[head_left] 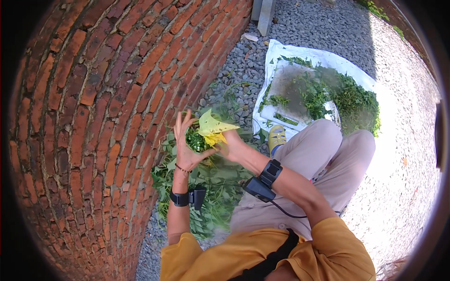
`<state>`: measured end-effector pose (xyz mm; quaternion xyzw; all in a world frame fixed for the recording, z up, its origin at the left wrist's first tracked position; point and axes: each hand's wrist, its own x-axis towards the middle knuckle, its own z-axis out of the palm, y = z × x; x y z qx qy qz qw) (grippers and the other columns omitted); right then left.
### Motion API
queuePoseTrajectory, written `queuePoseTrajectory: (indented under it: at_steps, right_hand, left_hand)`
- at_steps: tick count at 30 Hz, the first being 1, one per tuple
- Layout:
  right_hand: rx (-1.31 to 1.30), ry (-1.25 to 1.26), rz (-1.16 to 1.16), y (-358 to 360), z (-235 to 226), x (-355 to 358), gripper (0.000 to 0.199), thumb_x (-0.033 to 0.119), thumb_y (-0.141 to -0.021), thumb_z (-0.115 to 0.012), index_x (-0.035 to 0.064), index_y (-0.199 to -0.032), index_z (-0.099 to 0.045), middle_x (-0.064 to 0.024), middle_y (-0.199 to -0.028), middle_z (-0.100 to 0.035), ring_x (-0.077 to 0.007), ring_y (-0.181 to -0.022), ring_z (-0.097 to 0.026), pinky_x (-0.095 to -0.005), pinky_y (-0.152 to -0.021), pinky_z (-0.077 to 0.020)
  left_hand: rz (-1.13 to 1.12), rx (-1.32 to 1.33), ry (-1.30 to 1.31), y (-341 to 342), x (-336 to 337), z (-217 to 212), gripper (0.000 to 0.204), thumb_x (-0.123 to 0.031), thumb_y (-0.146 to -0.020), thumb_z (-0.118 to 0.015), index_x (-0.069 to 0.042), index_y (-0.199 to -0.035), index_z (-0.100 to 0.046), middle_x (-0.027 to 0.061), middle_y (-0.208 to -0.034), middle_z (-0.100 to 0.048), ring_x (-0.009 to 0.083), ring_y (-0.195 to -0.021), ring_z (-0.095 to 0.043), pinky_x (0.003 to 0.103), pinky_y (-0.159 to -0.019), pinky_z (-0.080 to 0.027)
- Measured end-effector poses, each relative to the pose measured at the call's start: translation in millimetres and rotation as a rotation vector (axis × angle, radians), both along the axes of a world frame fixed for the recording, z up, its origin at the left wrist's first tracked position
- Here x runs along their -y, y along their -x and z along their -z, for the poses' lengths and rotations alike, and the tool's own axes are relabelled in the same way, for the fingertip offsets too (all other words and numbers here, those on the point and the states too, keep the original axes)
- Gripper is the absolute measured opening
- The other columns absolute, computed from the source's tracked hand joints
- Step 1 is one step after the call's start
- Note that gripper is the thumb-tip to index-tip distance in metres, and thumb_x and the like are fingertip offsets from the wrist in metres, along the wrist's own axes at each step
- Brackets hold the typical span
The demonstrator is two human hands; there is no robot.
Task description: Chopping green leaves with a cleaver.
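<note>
My left hand [183,143] holds a bunch of green stems [197,140] upright, fingers wrapped around it beside the brick wall. My right hand [229,147] grips a yellowed leaf [213,126] at the top of that bunch, thumb and fingers closed on its base. Both wrists carry black bands with small devices. Below the hands lies a pile of green leafy plants [211,187] on the gravel.
A red brick wall [103,117] curves along the left. On the grey gravel [398,154] to the right lies a white sheet [281,51] with a board and cut greens [351,100]. My bent knees and a yellow shoe [276,136] are between them.
</note>
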<state>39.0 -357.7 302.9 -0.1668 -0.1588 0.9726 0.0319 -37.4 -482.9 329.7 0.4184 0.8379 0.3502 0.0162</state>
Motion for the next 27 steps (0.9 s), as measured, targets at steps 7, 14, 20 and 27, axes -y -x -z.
queuePoseTrajectory:
  at_steps: [7, 14, 20, 27]
  right_hand:
    - [-0.045, -0.244, 0.04, -9, -1, -17, 0.028, 0.013, -0.094, -0.04, 0.0014, -0.117, -0.052, -0.0055, -0.107, -0.059, -0.012, -0.097, -0.056, -0.0282, -0.086, -0.0435]
    - [0.147, -1.498, -0.376, -27, -39, -112, 0.051, 0.025, -0.087, -0.054, -0.0013, -0.129, -0.041, -0.018, -0.109, -0.059, -0.0292, -0.101, -0.055, -0.039, -0.088, -0.0416]
    - [-0.341, -2.365, 0.017, -133, -187, -149, 0.036, 0.02, -0.082, -0.062, 0.0044, -0.113, -0.055, -0.0104, -0.094, -0.056, -0.0287, -0.084, -0.058, -0.0372, -0.073, -0.0457]
    - [-0.963, -2.393, -0.508, -146, -253, -92, 0.036, 0.023, -0.084, -0.06, 0.0023, -0.113, -0.055, -0.0107, -0.093, -0.058, -0.0267, -0.082, -0.059, -0.0353, -0.073, -0.0469]
  left_hand:
    - [0.119, 0.311, -0.132, -3, -22, 9, 0.049, -0.008, -0.056, -0.075, -0.002, -0.1, -0.054, 0.0108, -0.079, -0.066, 0.0241, -0.072, -0.066, 0.029, -0.07, -0.05]
    - [-0.027, -0.141, 0.076, 38, -6, -25, 0.039, -0.005, -0.057, -0.073, -0.001, -0.093, -0.058, 0.0138, -0.077, -0.065, 0.0316, -0.074, -0.065, 0.036, -0.065, -0.05]
    - [-0.211, -0.469, 0.06, 83, 51, -82, 0.041, -0.005, -0.06, -0.07, -0.001, -0.099, -0.058, 0.0165, -0.08, -0.064, 0.0354, -0.077, -0.064, 0.037, -0.067, -0.049]
    - [-0.258, -0.579, 0.24, 87, 53, -68, 0.051, -0.01, -0.058, -0.074, -0.003, -0.105, -0.057, 0.0182, -0.081, -0.063, 0.0395, -0.08, -0.06, 0.041, -0.067, -0.048]
